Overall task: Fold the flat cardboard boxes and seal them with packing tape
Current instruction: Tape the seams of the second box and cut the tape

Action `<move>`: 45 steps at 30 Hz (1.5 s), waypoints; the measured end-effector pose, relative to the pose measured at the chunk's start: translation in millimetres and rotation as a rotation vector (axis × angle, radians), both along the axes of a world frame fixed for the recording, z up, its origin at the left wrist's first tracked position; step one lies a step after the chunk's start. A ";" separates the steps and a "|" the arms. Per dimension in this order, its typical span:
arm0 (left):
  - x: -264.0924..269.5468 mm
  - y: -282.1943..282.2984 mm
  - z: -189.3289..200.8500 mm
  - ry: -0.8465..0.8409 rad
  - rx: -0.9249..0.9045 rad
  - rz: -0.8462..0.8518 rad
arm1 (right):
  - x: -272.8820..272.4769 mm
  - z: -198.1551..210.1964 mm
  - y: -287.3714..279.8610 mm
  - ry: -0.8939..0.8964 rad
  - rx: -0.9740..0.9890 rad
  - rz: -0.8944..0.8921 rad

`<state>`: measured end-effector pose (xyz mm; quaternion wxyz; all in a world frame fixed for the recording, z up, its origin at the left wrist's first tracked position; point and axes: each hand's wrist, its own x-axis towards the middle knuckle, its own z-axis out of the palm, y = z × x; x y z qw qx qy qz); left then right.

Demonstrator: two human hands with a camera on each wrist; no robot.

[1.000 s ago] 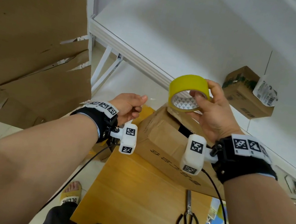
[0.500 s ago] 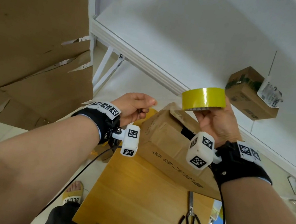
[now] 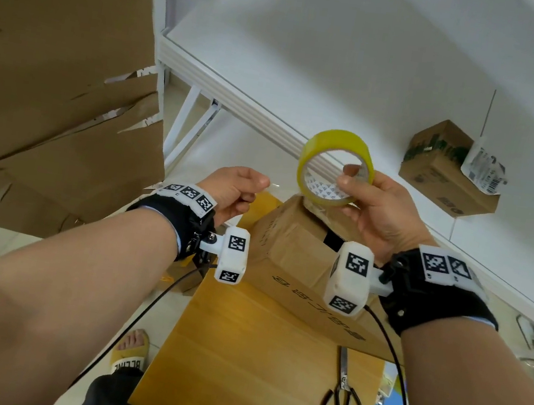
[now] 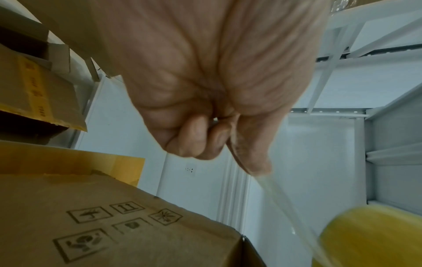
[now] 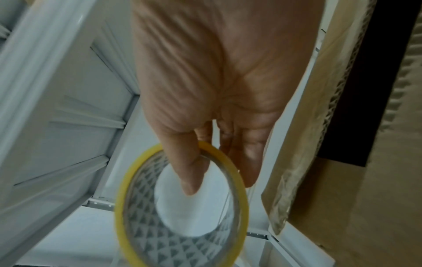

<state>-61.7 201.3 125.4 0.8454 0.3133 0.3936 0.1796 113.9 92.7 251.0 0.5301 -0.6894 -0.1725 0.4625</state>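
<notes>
half a second ago my left hand was just a loose fist beside the roll; now a thin strip of clear tape runs from its pinched thumb and forefinger across to the roll. so i judge the free end is found and peeled, and sealing can begin. going left to right: the left hand's fingers are curled tight, the strip nipped between thumb and forefinger, the rest closed on nothing. the strip runs taut and slanting to the yellow roll of packing tape, which has tipped back so its core faces me. my right hand grips the roll, thumb inside the core, fingers outside. the folded brown cardboard box sits just below both hands on the wooden table, its top flaps not yet taped.
</notes>
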 end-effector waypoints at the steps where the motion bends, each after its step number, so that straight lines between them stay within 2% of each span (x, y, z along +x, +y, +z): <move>1: 1.1 -0.4 -2.7 0.029 0.036 -0.016 | -0.8 0.2 0.0 0.008 -0.017 0.000; 4: 3.8 -1.6 -11.1 0.067 0.136 -0.060 | -4.6 -1.6 -0.3 0.075 -0.045 -0.003; 6: 4.0 -1.8 -16.9 0.091 0.171 -0.088 | -8.1 -1.6 0.8 0.048 -0.077 0.043; 10: 1.4 -7.3 -31.6 0.092 0.148 -0.100 | -13.5 -3.1 4.2 0.005 -0.106 0.094; 19: 1.1 -28.9 -52.8 0.104 0.100 -0.097 | -15.7 -26.6 -9.0 0.002 -0.194 0.024; 28: 8.7 -40.4 -57.8 0.034 0.039 -0.088 | -21.4 -12.9 -8.3 -0.068 -0.166 0.098; 33: 11.1 -43.5 -66.8 0.040 0.054 -0.107 | -32.4 -10.7 -3.1 -0.180 -0.183 0.218; 38: 18.1 -47.5 -72.3 0.111 0.117 -0.142 | -32.3 -15.7 -7.1 -0.142 -0.185 0.152; 42: 26.7 -50.1 -76.0 0.132 0.172 -0.172 | -30.4 -16.1 -6.4 -0.197 -0.202 0.188; 45: 34.9 -55.0 -76.3 0.105 0.190 -0.130 | -30.1 -15.7 -4.8 -0.237 -0.212 0.211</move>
